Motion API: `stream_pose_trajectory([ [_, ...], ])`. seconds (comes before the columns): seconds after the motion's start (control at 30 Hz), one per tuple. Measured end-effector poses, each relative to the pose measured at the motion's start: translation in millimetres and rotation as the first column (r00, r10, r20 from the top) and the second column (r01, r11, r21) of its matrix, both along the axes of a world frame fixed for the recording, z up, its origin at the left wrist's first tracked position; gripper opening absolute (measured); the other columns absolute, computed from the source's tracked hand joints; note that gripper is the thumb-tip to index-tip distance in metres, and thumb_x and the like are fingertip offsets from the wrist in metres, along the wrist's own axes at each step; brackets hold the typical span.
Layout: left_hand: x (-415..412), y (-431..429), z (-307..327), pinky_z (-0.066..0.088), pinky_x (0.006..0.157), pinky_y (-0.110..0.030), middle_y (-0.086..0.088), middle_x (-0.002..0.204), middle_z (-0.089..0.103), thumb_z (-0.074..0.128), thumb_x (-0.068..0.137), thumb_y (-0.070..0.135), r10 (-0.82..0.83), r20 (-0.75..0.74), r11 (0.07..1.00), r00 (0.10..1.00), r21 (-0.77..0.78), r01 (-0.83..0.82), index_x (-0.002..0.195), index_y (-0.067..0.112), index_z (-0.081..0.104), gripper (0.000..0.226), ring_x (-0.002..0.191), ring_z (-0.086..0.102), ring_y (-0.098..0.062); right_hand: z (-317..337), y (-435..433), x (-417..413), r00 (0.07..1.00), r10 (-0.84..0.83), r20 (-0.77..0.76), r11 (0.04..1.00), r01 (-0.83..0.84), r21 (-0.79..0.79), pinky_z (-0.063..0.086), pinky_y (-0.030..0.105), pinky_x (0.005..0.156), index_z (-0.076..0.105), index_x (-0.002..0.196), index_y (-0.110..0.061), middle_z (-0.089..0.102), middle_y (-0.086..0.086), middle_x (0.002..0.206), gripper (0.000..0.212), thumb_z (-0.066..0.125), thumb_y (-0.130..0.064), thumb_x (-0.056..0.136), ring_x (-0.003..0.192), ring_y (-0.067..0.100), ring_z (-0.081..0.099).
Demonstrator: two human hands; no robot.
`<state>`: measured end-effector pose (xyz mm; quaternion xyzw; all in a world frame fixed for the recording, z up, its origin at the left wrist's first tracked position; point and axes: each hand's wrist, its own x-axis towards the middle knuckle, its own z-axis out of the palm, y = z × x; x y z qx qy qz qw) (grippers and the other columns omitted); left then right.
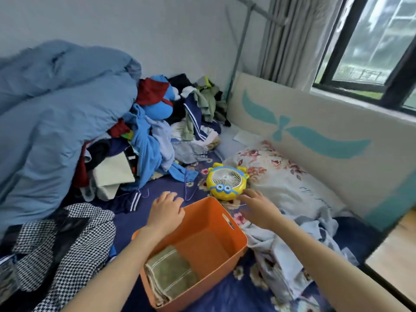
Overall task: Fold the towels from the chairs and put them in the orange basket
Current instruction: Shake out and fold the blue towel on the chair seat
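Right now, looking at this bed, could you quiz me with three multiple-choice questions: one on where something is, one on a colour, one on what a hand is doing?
1. Where is the folded towel? A on the floor; B inside the orange basket; C on the windowsill.
2. What colour is the small fan? A yellow; B red; C black.
3. What is the right hand doing? A gripping a towel; B held open, holding nothing; C pulling the curtain.
Answers: 1 B, it lies in the basket's near end. 2 A, yellow body round a white grille. 3 B, it is open and empty beside the fan.
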<state>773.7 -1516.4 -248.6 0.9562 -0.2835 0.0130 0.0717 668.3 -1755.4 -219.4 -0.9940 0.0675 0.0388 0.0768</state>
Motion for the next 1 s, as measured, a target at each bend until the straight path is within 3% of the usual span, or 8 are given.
stream_pose_trajectory([
  [0.27, -21.2, -85.4, 47.9, 0.037, 0.097, -0.035, -0.005, 0.130, 0.052, 0.045, 0.092, 0.025, -0.128, 0.130, 0.988, 0.983, -0.074, 0.138, 0.122, 0.012, 0.057, 0.035, 0.124, 0.041, -0.025, 53.0, -62.4, -74.6, 0.975, -0.161, 0.155, 0.979, 0.178, -0.103, 0.023, 0.032, 0.108, 0.040, 0.138, -0.026, 0.030, 0.001, 0.149, 0.047, 0.045, -0.041, 0.094, 0.138, 0.019, 0.026],
  [0.43, -52.8, -160.9, 64.6, 0.053, 0.072, -0.044, -0.014, 0.091, 0.067, 0.051, 0.075, 0.024, -0.284, 0.160, 0.947, 0.945, -0.107, 0.303, 0.089, 0.005, 0.070, 0.030, 0.089, 0.062, -0.037, 70.3, -115.3, -149.4, 0.931, -0.293, 0.216, 0.937, 0.325, -0.127, 0.017, 0.033, 0.111, 0.041, 0.138, -0.028, 0.031, -0.002, 0.149, 0.048, 0.043, -0.047, 0.094, 0.140, 0.016, 0.021],
  [0.57, -107.7, -248.5, 72.4, 0.041, 0.095, -0.036, -0.008, 0.125, 0.057, 0.039, 0.091, 0.030, -0.446, 0.141, 0.879, 0.884, -0.121, 0.462, 0.120, 0.012, 0.058, 0.038, 0.118, 0.047, -0.028, 67.6, -165.4, -239.7, 0.856, -0.458, 0.240, 0.862, 0.493, -0.113, 0.018, 0.029, 0.109, 0.043, 0.136, -0.028, 0.035, -0.006, 0.146, 0.047, 0.047, -0.046, 0.092, 0.140, 0.013, 0.021],
  [0.7, -175.9, -334.7, 66.7, 0.037, 0.095, -0.031, -0.001, 0.132, 0.051, 0.038, 0.095, 0.029, -0.608, 0.126, 0.777, 0.784, -0.105, 0.620, 0.131, 0.019, 0.047, 0.038, 0.121, 0.043, -0.021, 57.0, -196.7, -340.7, 0.726, -0.656, 0.205, 0.730, 0.680, -0.071, 0.023, 0.031, 0.108, 0.043, 0.136, -0.026, 0.039, -0.004, 0.144, 0.047, 0.045, -0.045, 0.093, 0.137, 0.016, 0.028],
  [0.77, -223.6, -371.2, 52.7, 0.038, 0.094, -0.033, -0.003, 0.130, 0.052, 0.041, 0.095, 0.027, -0.708, 0.071, 0.692, 0.703, -0.132, 0.710, 0.128, 0.017, 0.050, 0.036, 0.120, 0.043, -0.023, 43.4, -199.6, -401.9, 0.619, -0.772, 0.146, 0.620, 0.784, -0.045, 0.028, 0.034, 0.108, 0.042, 0.137, -0.025, 0.039, -0.002, 0.144, 0.047, 0.044, -0.044, 0.094, 0.133, 0.019, 0.033],
  [1.0, -388.9, -436.6, 0.7, 0.036, 0.095, -0.027, 0.002, 0.134, 0.047, 0.039, 0.097, 0.032, -0.966, -0.046, 0.257, 0.253, -0.106, 0.961, 0.133, 0.021, 0.046, 0.038, 0.124, 0.040, -0.018, -6.5, -132.6, -587.0, 0.127, -0.991, 0.035, 0.128, 0.991, 0.044, 0.032, 0.034, 0.105, 0.044, 0.134, -0.024, 0.045, -0.002, 0.138, 0.046, 0.048, -0.042, 0.092, 0.131, 0.016, 0.034],
])
